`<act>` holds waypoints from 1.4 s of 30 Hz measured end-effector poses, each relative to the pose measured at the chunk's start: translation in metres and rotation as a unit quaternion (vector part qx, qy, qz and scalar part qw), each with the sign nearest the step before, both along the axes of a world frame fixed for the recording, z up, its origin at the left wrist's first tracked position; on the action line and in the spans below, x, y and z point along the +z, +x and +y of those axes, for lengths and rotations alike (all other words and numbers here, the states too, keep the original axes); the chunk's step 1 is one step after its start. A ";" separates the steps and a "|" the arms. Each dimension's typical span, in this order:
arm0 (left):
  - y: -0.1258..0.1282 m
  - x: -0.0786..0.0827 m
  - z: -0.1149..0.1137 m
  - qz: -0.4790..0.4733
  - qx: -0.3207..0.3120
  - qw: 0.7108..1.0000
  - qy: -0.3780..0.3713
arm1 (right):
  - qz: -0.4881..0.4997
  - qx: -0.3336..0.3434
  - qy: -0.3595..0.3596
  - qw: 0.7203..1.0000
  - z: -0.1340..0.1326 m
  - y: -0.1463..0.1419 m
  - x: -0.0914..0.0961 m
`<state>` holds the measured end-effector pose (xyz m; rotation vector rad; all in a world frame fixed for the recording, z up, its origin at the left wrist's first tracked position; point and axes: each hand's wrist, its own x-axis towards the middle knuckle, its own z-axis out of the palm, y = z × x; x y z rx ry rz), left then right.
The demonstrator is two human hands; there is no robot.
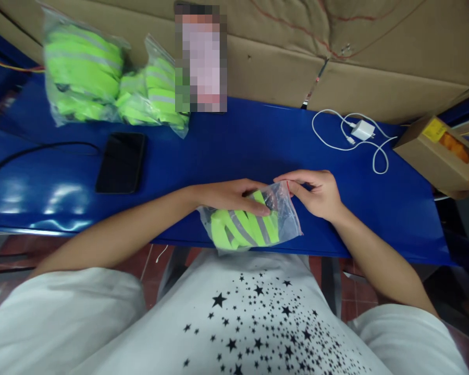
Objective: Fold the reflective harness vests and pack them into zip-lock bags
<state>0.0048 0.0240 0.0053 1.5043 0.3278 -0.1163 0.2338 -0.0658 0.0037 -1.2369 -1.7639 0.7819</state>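
A clear zip bag (289, 216) lies at the front edge of the blue table, with a neon yellow-green reflective strap or vest (244, 229) folded inside. My left hand (234, 198) holds the bag from above, its thumb across the front and its other fingers partly hidden behind the plastic. At the bag's upper right corner, by the red zip line, my right hand (315, 190) pinches the edge between thumb and fingers. The zip side faces right; whether it is sealed I cannot make out.
Two larger bags of neon reflective items (84, 67) (152, 94) stand at the back left, beside a pixelated patch. A black phone (121, 162) lies left. On the right are a white charger (362, 130) with its cable and a cardboard box (433, 151). Cardboard lines the table's back.
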 end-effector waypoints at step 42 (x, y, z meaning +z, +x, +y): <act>-0.003 -0.002 -0.023 -0.031 0.293 0.920 0.260 | 0.106 0.040 -0.243 0.963 -0.001 -0.019 -0.011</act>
